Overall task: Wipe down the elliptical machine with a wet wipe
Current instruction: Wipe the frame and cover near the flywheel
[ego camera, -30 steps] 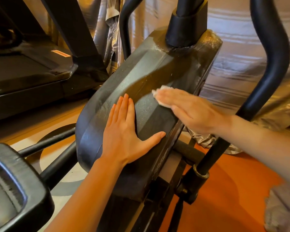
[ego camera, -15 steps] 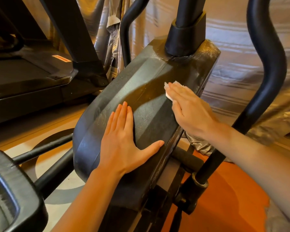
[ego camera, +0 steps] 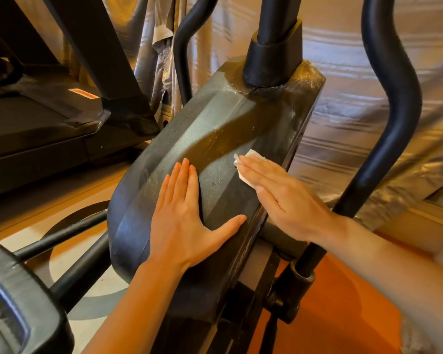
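While my left hand (ego camera: 182, 221) lies flat, bracing the elliptical's flywheel housing (ego camera: 215, 139) mid-frame, my right hand (ego camera: 279, 195) presses the wet wipe (ego camera: 251, 157) under straight fingers, scrubbing dust.

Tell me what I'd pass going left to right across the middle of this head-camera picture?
Treadmill → left hand flat on the machine's dark cover → white wipe under the right hand → curved black handlebar → shiny silver curtain.
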### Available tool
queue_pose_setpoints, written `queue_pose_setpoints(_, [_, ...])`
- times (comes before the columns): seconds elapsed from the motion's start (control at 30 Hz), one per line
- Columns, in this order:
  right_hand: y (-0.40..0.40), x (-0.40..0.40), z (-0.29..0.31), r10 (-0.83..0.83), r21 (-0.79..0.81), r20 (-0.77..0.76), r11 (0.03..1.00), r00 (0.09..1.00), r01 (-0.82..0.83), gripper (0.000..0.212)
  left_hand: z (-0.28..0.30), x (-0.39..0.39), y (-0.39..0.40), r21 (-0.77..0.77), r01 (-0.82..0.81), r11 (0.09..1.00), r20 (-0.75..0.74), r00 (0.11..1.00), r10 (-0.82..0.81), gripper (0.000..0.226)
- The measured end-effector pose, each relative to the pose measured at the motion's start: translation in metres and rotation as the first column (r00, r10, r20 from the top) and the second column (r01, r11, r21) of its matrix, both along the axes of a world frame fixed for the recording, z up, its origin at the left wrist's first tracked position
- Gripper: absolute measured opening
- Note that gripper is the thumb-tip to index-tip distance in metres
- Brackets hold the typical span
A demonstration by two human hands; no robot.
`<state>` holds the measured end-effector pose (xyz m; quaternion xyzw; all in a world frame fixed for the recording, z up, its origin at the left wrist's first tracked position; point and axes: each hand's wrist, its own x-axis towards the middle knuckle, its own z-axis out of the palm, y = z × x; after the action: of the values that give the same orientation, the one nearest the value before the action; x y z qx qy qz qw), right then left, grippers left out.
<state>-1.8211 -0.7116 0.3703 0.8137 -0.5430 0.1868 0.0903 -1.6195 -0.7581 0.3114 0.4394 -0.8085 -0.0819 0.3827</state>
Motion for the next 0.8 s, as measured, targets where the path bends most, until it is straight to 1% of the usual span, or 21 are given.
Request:
queue_pose_setpoints(0.07, [-0.013,-0.015,0.009,-0.011,-0.036,-0.009,0.999,1.0,0.011,0.049,0.001,0.001,0.0,-0.002,-0.002,1.0,-0.002,1.0,0.002,0.119])
queue_pose_setpoints(0.13, [-0.033,-0.037,0.02,-0.103,-0.064,0.073,0.992,0.992,0.108,0.05,0.001,0.001,0.0,-0.004,-0.007,1.0,0.004,1.0,0.007,0.118])
queue_pose_setpoints(0.23, [-0.058,-0.067,0.036,-0.258,-0.08,0.191,0.958,0.947,0.277,0.049,0.0,0.001,0.0,-0.004,-0.012,1.0,0.008,1.0,0.012,0.117])
queue_pose_setpoints(0.33, [-0.071,-0.071,0.042,-0.332,-0.056,0.323,0.928,0.886,0.368,0.048,0.001,0.0,-0.001,-0.006,-0.018,1.0,0.01,1.0,0.018,0.118])
queue_pose_setpoints(0.4, [-0.067,-0.058,0.034,-0.317,-0.06,0.367,0.93,0.875,0.362,0.049,0.002,0.0,-0.001,-0.006,-0.021,1.0,0.016,1.0,0.021,0.118])
queue_pose_setpoints(0.43, [-0.058,-0.048,0.027,-0.281,-0.081,0.353,0.941,0.892,0.329,0.049,0.002,0.0,-0.001,-0.005,-0.022,1.0,0.02,1.0,0.022,0.118])
queue_pose_setpoints(0.5, [-0.03,-0.027,0.005,-0.142,-0.116,0.262,0.977,0.955,0.177,0.049,0.001,-0.001,-0.001,0.002,-0.022,1.0,0.023,1.0,0.022,0.118])
queue_pose_setpoints(0.53, [-0.014,-0.019,-0.006,-0.063,-0.111,0.228,0.99,0.972,0.09,0.048,0.001,-0.001,-0.001,0.004,-0.022,1.0,0.022,1.0,0.022,0.118])
queue_pose_setpoints(0.6, [0.006,-0.014,-0.019,0.049,-0.061,0.204,0.997,0.978,-0.038,0.047,0.001,-0.001,-0.002,0.01,-0.023,1.0,0.021,1.0,0.023,0.119])
queue_pose_setpoints(0.63, [0.008,-0.018,-0.017,0.077,-0.049,0.184,0.996,0.98,-0.069,0.046,0.001,-0.002,-0.002,0.014,-0.022,1.0,0.024,0.999,0.022,0.119])
queue_pose_setpoints(0.7, [-0.004,-0.03,-0.006,0.039,-0.065,0.13,0.997,0.991,-0.031,0.046,0.001,-0.002,-0.001,0.017,-0.021,1.0,0.03,0.999,0.021,0.119])
queue_pose_setpoints(0.73, [-0.017,-0.038,0.002,-0.016,-0.078,0.135,0.997,0.991,0.027,0.046,0.002,-0.002,-0.001,0.017,-0.023,1.0,0.031,0.999,0.022,0.119])
queue_pose_setpoints(0.8, [-0.045,-0.056,0.024,-0.139,-0.085,0.209,0.983,0.968,0.16,0.048,0.002,-0.001,-0.002,0.018,-0.025,1.0,0.031,0.999,0.024,0.119])
